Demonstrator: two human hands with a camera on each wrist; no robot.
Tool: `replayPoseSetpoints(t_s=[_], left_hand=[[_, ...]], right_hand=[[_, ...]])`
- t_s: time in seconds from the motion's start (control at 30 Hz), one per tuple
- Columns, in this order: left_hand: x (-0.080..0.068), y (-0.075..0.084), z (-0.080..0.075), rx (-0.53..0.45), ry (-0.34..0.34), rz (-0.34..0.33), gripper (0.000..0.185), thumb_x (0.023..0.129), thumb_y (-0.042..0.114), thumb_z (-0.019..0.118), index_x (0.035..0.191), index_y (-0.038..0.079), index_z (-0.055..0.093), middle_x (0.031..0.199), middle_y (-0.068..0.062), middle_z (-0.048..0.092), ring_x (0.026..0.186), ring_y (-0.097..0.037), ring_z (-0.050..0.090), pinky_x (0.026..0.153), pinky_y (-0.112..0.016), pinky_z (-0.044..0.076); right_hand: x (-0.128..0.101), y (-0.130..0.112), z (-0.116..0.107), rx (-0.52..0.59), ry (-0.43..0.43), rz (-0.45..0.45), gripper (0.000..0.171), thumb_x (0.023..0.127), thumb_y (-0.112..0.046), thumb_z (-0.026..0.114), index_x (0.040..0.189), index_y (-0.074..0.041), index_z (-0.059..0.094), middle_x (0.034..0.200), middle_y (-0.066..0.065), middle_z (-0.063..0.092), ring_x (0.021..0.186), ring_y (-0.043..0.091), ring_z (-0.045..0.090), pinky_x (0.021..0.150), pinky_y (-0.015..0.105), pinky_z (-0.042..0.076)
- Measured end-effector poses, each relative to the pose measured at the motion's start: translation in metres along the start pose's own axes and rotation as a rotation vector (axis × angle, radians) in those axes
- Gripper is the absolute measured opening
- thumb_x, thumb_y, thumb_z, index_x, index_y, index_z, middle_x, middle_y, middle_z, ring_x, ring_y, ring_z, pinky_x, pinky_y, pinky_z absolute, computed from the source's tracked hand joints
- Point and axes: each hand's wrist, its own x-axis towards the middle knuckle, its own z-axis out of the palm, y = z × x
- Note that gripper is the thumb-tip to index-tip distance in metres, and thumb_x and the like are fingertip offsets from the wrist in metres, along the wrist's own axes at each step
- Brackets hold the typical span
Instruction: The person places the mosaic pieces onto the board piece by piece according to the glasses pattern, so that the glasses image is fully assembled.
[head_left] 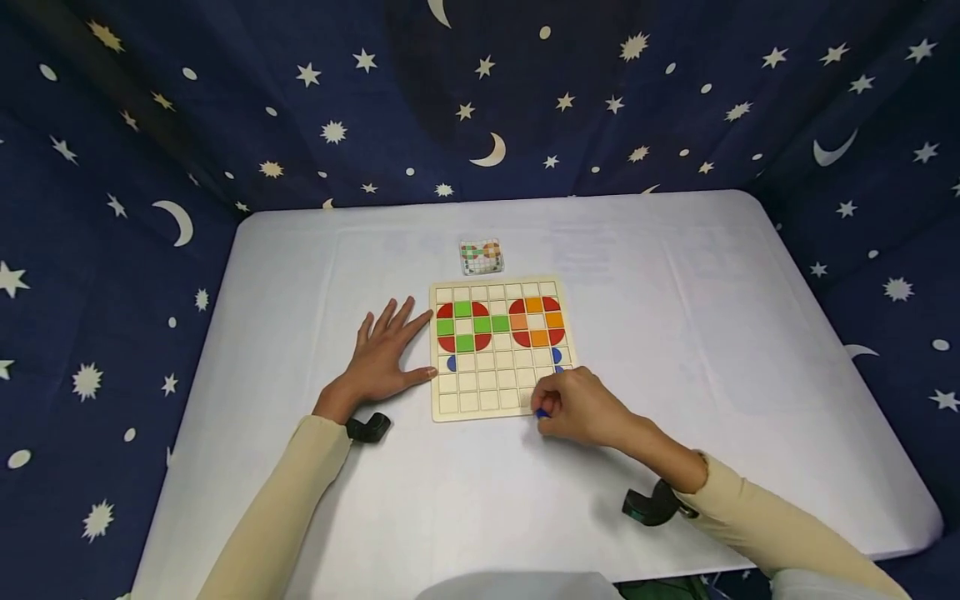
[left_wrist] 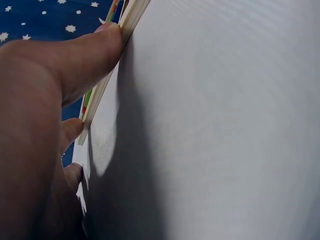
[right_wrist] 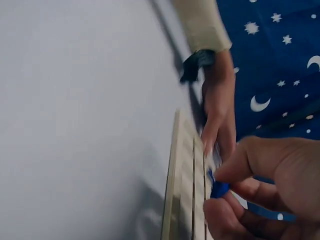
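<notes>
Left hand (head_left: 382, 354) lies flat on the white table (head_left: 712, 333), fingers spread – thumb and fingertips touch the left edge of the square wooden grid board (head_left: 501, 348). Right hand (head_left: 581, 406) hangs over the board's near right corner, pinching a small blue piece (right_wrist: 219, 189) between thumb and fingers, low over the squares.

My left hand (head_left: 381, 354) lies flat against the board's (head_left: 501, 392) left edge, blocking that side; my right hand (head_left: 581, 407) covers its near right corner. A small card (head_left: 481, 257) sits just beyond the board. The surface (head_left: 712, 333) lies bare to the right and near me, so I can pass freely there.
</notes>
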Motion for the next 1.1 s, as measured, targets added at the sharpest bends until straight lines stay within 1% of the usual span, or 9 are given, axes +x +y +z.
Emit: replayPoseSetpoints(t_s=[0.17, 0.27, 0.33, 0.43, 0.57, 0.73, 0.8, 0.9, 1.1], left_hand=[[0.0, -0.001, 0.0, 0.006, -0.001, -0.008, 0.093, 0.082, 0.057, 0.071, 0.157, 0.023, 0.028, 0.164, -0.009, 0.008, 0.149, -0.031, -0.005, 0.113, -0.057, -0.007], [0.0, -0.002, 0.0, 0.003, 0.001, -0.003, 0.093, 0.082, 0.058, 0.071, 0.157, 0.023, 0.028, 0.164, -0.009, 0.008, 0.149, -0.031, -0.005, 0.113, -0.057, -0.007], [0.0, -0.003, 0.001, 0.007, -0.002, 0.0, 0.093, 0.083, 0.06, 0.069, 0.157, 0.024, 0.027, 0.164, -0.009, 0.007, 0.149, -0.031, -0.005, 0.113, -0.057, -0.007], [0.0, -0.004, 0.002, 0.01, -0.006, 0.003, 0.093, 0.083, 0.06, 0.069, 0.157, 0.025, 0.027, 0.164, -0.008, 0.007, 0.149, -0.031, -0.005, 0.113, -0.057, -0.008], [0.0, -0.004, 0.001, 0.013, 0.0, 0.011, 0.092, 0.083, 0.06, 0.069, 0.157, 0.025, 0.027, 0.164, -0.009, 0.007, 0.149, -0.031, -0.005, 0.113, -0.057, -0.007], [-0.001, -0.004, 0.002, 0.007, 0.013, 0.014, 0.092, 0.082, 0.058, 0.07, 0.157, 0.024, 0.028, 0.164, -0.01, 0.009, 0.149, -0.032, -0.004, 0.113, -0.058, -0.007], [0.0, -0.004, 0.002, 0.007, 0.014, 0.011, 0.092, 0.082, 0.058, 0.07, 0.157, 0.024, 0.028, 0.164, -0.01, 0.009, 0.149, -0.032, -0.004, 0.113, -0.058, -0.007], [0.0, -0.003, 0.002, 0.006, 0.009, 0.008, 0.092, 0.082, 0.059, 0.07, 0.157, 0.025, 0.028, 0.164, -0.008, 0.008, 0.149, -0.031, -0.004, 0.113, -0.057, -0.007], [0.001, -0.002, 0.002, 0.011, 0.007, 0.002, 0.093, 0.082, 0.059, 0.07, 0.157, 0.025, 0.028, 0.164, -0.008, 0.008, 0.149, -0.031, -0.004, 0.113, -0.057, -0.007]], right_hand=[[0.043, -0.032, 0.035, 0.093, 0.075, -0.047, 0.015, 0.069, -0.001, 0.078, 0.078, -0.01, 0.07, 0.066, -0.007, 0.059, 0.06, 0.004, 0.053, 0.055, 0.022, 0.047], [0.068, -0.042, 0.055, 0.104, 0.145, -0.076, 0.012, 0.071, -0.001, 0.077, 0.079, -0.008, 0.07, 0.066, -0.004, 0.06, 0.058, 0.004, 0.053, 0.054, 0.021, 0.046], [0.079, -0.045, 0.064, 0.097, 0.194, -0.071, 0.012, 0.071, 0.0, 0.075, 0.079, -0.007, 0.07, 0.065, -0.003, 0.06, 0.056, 0.004, 0.053, 0.053, 0.02, 0.046], [0.091, -0.047, 0.072, 0.069, 0.245, -0.027, 0.01, 0.07, -0.001, 0.074, 0.078, -0.007, 0.07, 0.064, -0.004, 0.06, 0.056, 0.004, 0.053, 0.052, 0.02, 0.045], [0.097, -0.047, 0.079, 0.026, 0.268, 0.022, 0.007, 0.072, -0.003, 0.075, 0.077, -0.008, 0.074, 0.063, -0.006, 0.06, 0.058, 0.004, 0.054, 0.052, 0.021, 0.044], [0.095, -0.049, 0.081, -0.033, 0.272, -0.014, 0.001, 0.079, -0.007, 0.077, 0.08, -0.008, 0.077, 0.064, -0.008, 0.063, 0.059, 0.004, 0.056, 0.052, 0.021, 0.044], [0.093, -0.049, 0.081, -0.074, 0.269, -0.029, 0.003, 0.081, -0.011, 0.079, 0.081, -0.008, 0.078, 0.065, -0.007, 0.063, 0.059, 0.004, 0.056, 0.051, 0.021, 0.044], [0.091, -0.048, 0.079, -0.125, 0.272, -0.026, 0.006, 0.08, -0.013, 0.081, 0.081, -0.008, 0.078, 0.067, -0.005, 0.062, 0.061, 0.006, 0.053, 0.052, 0.022, 0.042], [0.087, -0.044, 0.072, -0.092, 0.251, -0.011, 0.008, 0.079, -0.013, 0.083, 0.08, -0.007, 0.077, 0.066, -0.002, 0.058, 0.062, 0.009, 0.05, 0.053, 0.024, 0.04]])
